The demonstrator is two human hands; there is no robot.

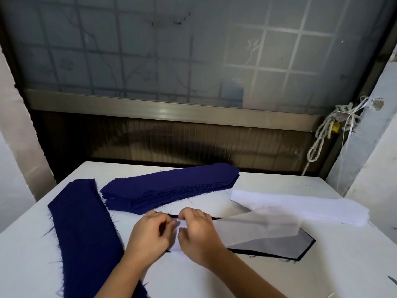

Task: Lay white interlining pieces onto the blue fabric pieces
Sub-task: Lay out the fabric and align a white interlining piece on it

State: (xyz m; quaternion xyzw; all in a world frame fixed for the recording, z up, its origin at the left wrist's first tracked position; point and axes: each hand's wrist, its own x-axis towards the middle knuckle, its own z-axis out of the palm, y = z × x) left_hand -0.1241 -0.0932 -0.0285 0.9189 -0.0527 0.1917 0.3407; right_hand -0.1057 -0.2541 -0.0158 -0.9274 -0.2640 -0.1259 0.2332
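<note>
On the white table [322, 276], left hand [150, 232] and right hand [198, 233] (both curled) pinch one interlining piece [257, 227].

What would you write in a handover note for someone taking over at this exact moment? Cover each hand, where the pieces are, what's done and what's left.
Left hand: fingers curled, pinching the left end of the interlining piece.
Right hand: pinching the same end, close beside the left.
The interlining piece lies over one blue piece on the table; its right part is rumpled, not flat.
Blue stack is behind the hands, white stack to the right, long blue strip to the left.
Done: one interlining piece placed.
Left: smooth and align it, then work through the stacks.
</note>
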